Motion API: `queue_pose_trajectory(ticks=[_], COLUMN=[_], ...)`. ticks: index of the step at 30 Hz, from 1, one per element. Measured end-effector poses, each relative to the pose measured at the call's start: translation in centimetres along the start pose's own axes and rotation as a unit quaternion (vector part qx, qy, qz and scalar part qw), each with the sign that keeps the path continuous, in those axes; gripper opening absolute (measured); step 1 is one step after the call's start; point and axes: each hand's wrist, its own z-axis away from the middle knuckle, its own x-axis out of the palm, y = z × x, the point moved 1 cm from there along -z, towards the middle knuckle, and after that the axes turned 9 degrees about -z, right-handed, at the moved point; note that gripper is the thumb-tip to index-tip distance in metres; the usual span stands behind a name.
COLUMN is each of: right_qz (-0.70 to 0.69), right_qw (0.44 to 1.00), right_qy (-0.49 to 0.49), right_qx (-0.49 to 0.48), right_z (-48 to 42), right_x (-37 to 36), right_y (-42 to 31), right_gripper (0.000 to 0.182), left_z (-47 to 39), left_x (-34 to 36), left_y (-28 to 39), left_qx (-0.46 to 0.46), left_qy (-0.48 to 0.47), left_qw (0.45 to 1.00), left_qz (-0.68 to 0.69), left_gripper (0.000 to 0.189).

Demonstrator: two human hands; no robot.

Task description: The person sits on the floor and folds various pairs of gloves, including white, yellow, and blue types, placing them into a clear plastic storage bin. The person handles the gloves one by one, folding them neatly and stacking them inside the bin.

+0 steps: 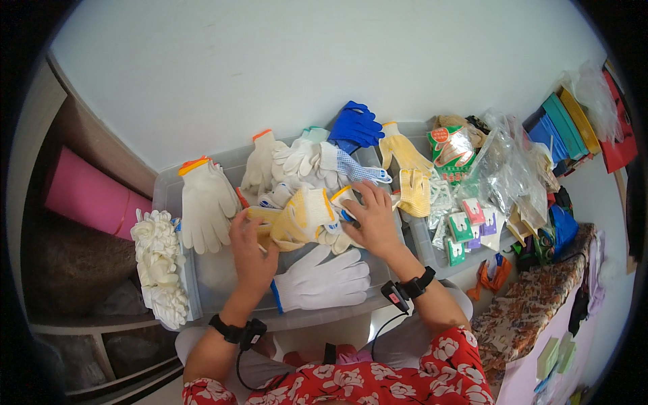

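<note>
My left hand (254, 258) is at the left end of a yellow-dotted knit glove (298, 223), fingers apart and curved around its edge. To the right, my right hand (377, 223) is spread over a small white glove with a yellow-orange cuff (343, 196). Whether its fingertips press on that glove I cannot tell. Just below lies a flat white glove with a blue cuff (324, 281). White gloves with orange cuffs (205, 205) are stacked at the left. Behind my hands are a heap of white gloves (298, 159), a blue-dotted glove (352, 164) and blue gloves (356, 124).
Beneath the gloves is a translucent plastic bin lid or tray (212, 283). Bundled white gloves (159, 268) sit on its left edge. A second plastic tray (420, 238) on the right holds small coloured packets (460, 228) and clear plastic bags (511, 167). A pink roll (93, 192) stands at left.
</note>
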Motion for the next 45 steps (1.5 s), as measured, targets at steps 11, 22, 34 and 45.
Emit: queue_pose_trajectory(ticks=[11,22,34,45], right_qz=[-0.511,-0.475,-0.348,-0.147], right_qw=[0.795,0.837,0.932,0.988], right_qy=[0.177,-0.031,0.013,-0.011], right_qx=[0.274,0.269,0.096,0.039], right_z=[-1.7,-1.0,-0.6,-0.7], right_x=[-3.1,-4.5,-4.9,-6.4], right_y=[1.5,-4.0,-5.0,-1.7], right_gripper=[0.014,0.027,0.034,0.059], left_z=[0.3,-0.1,0.7,1.6], left_x=[-0.3,-1.3,-1.4,-1.0], left_y=[1.3,3.2,2.6,0.9], left_qx=[0.093,0.222,0.060,-0.187], left_qy=[-0.023,0.014,-0.059,-0.080], left_qw=[0.993,0.974,0.985,0.903], left_qz=[-0.068,0.038,0.150,0.379], left_gripper=[0.055,0.066,0.049,0.031])
